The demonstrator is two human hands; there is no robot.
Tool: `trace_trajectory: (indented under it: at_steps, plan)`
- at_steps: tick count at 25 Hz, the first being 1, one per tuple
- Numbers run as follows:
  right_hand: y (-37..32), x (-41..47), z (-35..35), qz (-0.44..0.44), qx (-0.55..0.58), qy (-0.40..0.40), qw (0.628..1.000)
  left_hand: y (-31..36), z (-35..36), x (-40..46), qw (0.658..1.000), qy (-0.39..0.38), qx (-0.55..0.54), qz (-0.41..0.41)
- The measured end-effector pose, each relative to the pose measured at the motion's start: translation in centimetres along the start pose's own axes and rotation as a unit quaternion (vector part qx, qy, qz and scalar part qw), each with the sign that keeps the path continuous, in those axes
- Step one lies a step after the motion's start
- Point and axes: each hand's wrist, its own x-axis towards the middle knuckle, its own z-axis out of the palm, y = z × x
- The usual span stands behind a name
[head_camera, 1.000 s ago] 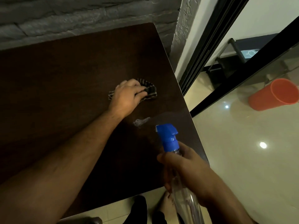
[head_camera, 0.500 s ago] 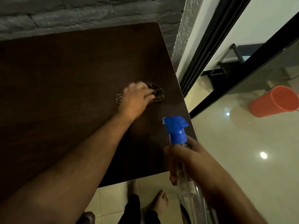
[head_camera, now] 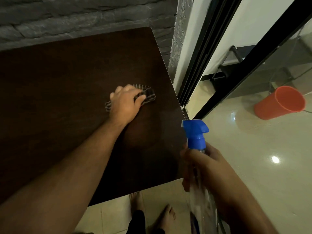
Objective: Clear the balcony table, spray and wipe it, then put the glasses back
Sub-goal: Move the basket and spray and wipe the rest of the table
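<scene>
A dark brown table [head_camera: 59, 92] fills the left of the view. My left hand [head_camera: 125, 103] presses a striped cloth [head_camera: 148, 95] flat on the tabletop near its right edge; the cloth sticks out on both sides of the hand. My right hand [head_camera: 204, 168] grips a clear spray bottle [head_camera: 195, 134] with a blue trigger head, held upright just past the table's right front corner. No glasses are in view.
A grey stone wall [head_camera: 84, 17] runs behind the table. A black sliding door frame [head_camera: 202, 53] and a glass panel stand to the right. An orange plastic cup [head_camera: 280, 103] shows behind the glass. My bare feet [head_camera: 152, 210] stand on pale tiles below the table's edge.
My left hand slid the cloth over the wet patch, which is gone from the tabletop. My right hand drew the spray bottle rightward, off the table's edge.
</scene>
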Motion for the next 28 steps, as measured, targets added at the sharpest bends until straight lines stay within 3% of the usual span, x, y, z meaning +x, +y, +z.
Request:
trace_trajectory:
  at_steps: [6, 11, 14, 17, 20, 23, 25, 28]
  plan:
    - [0.7, 0.4, -0.7, 0.015, 0.030, 0.026, 0.999, 6.8, 2.8, 2.6, 0.995, -0.064, -0.048, 0.053]
    - [0.4, -0.1, -1.1, 0.032, 0.067, 0.015, 0.997, 7.8, 1.0, -7.2, 0.968, -0.155, -0.063, 0.188]
    - [0.6, -0.5, -1.6, 0.042, 0.087, -0.005, 0.995, 4.6, 0.1, -6.5, 0.981, -0.104, -0.051, 0.153]
    - [0.7, -0.3, -1.7, 0.040, 0.079, 0.010, 0.996, 7.1, 2.2, 0.7, 0.993, -0.100, -0.032, 0.057]
    - [0.5, -0.3, -1.7, 0.019, 0.066, 0.016, 0.998, 12.0, 3.4, 0.0, 0.977, -0.162, -0.049, 0.132]
    - [0.4, -0.8, -1.9, 0.016, 0.069, 0.013, 0.997, 9.7, 1.6, -8.5, 0.953, -0.186, -0.083, 0.225]
    - [0.7, -1.1, -2.2, 0.021, 0.075, 0.002, 0.997, 5.4, -0.3, -10.5, 0.963, -0.157, -0.067, 0.210]
    - [1.5, -1.5, -2.9, 0.030, 0.072, 0.009, 0.997, 2.4, -0.3, -5.3, 0.988, -0.099, -0.040, 0.111]
